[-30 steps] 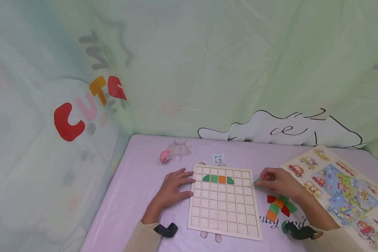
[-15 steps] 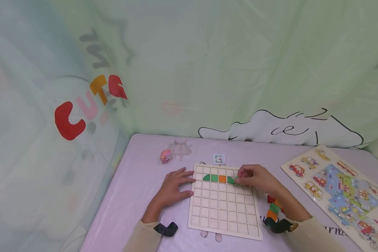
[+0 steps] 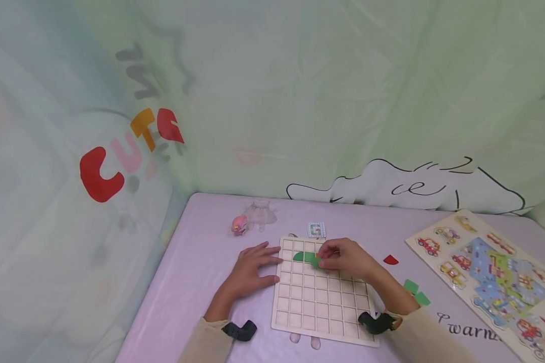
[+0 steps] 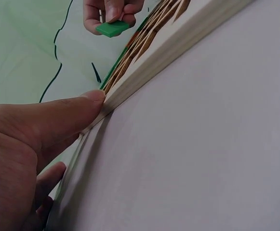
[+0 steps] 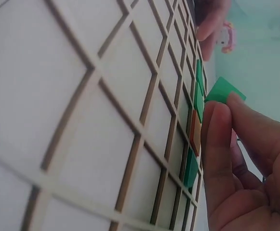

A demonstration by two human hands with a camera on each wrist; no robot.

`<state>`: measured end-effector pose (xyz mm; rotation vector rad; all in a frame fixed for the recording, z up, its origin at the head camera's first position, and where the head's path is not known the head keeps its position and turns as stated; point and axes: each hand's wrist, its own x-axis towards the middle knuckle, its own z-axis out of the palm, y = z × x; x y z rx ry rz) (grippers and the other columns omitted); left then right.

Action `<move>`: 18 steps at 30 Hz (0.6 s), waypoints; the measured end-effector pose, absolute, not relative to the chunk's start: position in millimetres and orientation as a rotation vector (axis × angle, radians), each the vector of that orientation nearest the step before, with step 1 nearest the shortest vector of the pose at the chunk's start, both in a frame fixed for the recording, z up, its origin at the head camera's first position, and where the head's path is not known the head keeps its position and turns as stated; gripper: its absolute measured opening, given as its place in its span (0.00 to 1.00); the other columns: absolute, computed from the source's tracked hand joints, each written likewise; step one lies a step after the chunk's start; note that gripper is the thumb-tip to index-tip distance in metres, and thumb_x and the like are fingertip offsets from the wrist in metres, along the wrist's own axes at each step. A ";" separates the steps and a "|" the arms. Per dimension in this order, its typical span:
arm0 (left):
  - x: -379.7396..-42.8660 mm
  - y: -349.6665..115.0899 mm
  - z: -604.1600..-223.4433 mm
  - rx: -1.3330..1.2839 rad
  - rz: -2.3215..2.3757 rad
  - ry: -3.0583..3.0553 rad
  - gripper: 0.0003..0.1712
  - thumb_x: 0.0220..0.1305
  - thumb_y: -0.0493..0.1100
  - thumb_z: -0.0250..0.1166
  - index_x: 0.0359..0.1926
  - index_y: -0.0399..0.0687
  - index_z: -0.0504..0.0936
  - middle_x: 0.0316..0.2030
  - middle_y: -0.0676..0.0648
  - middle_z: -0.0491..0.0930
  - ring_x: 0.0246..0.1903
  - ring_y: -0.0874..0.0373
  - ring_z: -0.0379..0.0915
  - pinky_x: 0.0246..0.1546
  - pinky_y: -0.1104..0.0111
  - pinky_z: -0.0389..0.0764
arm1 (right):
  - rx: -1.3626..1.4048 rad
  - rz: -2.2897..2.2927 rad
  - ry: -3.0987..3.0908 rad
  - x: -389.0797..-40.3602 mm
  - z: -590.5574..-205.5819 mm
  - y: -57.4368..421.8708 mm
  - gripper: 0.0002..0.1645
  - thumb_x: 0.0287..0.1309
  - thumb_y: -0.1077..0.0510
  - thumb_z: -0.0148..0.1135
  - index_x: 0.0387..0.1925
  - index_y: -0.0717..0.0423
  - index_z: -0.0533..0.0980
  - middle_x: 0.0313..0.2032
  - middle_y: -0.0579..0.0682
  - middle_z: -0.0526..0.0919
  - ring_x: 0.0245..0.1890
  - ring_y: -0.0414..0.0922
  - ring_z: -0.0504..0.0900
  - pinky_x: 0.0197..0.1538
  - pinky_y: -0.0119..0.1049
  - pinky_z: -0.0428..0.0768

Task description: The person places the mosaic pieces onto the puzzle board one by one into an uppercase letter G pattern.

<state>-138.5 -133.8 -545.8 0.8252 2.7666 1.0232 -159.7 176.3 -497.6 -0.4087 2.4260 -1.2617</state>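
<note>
My right hand (image 3: 347,258) pinches a green square tile (image 5: 221,90) between thumb and fingers, just over the upper row of a wooden grid board (image 3: 322,322). In that row sit a green rounded tile (image 3: 298,257), a green square, an orange square (image 5: 195,132) and another green rounded tile (image 5: 191,171); the right hand hides the last of these in the head view. My left hand (image 3: 250,269) lies beside the board's left edge, fingers spread and fairly straight, with the thumb tip touching the rim in the left wrist view.
Right of the board lie a red rounded tile (image 3: 391,259) and green tiles (image 3: 411,287); the right forearm covers others. A vehicle puzzle board (image 3: 440,234) lies at the far right. Behind the grid board are a small pattern card (image 3: 316,230) and a pink toy (image 3: 239,225).
My right hand has carried the green tile leftward from the table at the board's right side to above the upper row's orange tile. The left hand has stayed at the board's edge.
</note>
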 end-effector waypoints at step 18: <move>-140.3 -134.4 -549.6 0.863 0.996 2.782 0.24 0.62 0.54 0.72 0.59 0.59 0.84 0.71 0.53 0.73 0.77 0.47 0.56 0.71 0.40 0.57 | -0.415 -1.290 2.446 -160.4 -502.3 145.8 0.06 0.58 0.56 0.74 0.36 0.52 0.86 0.28 0.45 0.84 0.29 0.41 0.79 0.33 0.31 0.78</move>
